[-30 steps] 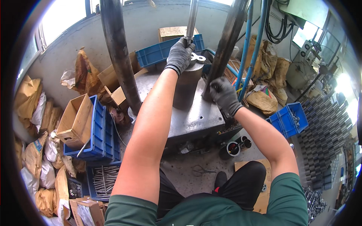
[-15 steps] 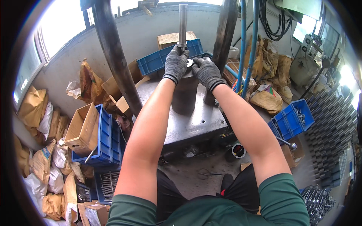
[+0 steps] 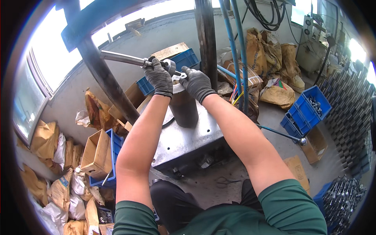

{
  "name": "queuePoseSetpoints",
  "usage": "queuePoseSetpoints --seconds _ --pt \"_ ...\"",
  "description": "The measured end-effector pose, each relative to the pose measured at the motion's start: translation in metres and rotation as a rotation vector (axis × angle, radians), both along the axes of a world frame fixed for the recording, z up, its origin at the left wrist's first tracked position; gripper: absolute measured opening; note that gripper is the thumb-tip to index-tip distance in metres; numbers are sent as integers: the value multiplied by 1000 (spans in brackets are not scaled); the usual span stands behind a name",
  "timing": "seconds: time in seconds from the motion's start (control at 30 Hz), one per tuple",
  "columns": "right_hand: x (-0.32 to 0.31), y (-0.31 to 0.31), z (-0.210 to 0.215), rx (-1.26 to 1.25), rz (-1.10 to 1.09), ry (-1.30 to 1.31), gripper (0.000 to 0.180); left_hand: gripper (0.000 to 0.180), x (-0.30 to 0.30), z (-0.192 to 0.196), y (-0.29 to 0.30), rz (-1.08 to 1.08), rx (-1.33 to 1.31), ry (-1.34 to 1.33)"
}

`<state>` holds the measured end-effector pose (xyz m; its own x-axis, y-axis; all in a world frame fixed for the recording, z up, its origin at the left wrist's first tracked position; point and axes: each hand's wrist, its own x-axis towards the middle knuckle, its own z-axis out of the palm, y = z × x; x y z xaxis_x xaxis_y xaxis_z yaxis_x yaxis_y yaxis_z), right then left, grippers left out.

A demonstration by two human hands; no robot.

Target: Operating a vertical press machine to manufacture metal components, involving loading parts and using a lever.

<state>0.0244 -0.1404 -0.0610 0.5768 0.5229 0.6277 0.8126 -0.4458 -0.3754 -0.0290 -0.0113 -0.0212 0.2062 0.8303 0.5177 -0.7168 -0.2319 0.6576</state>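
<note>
Both my hands wear grey gloves and are raised over a dark steel cylinder (image 3: 185, 109), which stands upright on a metal plate (image 3: 188, 137). My left hand (image 3: 159, 80) is wrapped round a shiny metal rod (image 3: 123, 58) that lies tilted, its long end pointing to the far left. A thick round collar (image 3: 170, 66) sits on the rod beside my left fingers. At its near end, a small ringed metal end piece (image 3: 181, 76) is pinched by my right hand (image 3: 197, 85). My fingers partly hide where these parts join.
Dark posts (image 3: 206, 43) and blue pipes (image 3: 241, 58) rise around the plate. A ball-ended lever (image 3: 302, 141) juts out at the right. Blue bins (image 3: 309, 105) of metal parts stand at right; a cardboard box (image 3: 96, 154) and paper sacks (image 3: 60, 188) are at left.
The rod has swung from upright to tilted leftward, with the collar and ringed end now showing. Both hands have moved with it. The view has shifted, so the surroundings sit differently.
</note>
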Motion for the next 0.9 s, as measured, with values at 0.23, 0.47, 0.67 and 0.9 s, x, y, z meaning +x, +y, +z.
queuePoseSetpoints --seconds 0.23,0.47,0.67,0.9 --pt "2 -2 1 21 16 41 43 14 8 13 -4 -73 23 98" --pt "6 1 -10 83 29 47 40 14 16 19 2 -11 162 273" --pt "-30 -77 -44 349 365 151 20 19 21 23 -4 153 213 372" --pt "-89 -305 -4 -374 343 -115 12 18 14 34 -16 83 239 457"
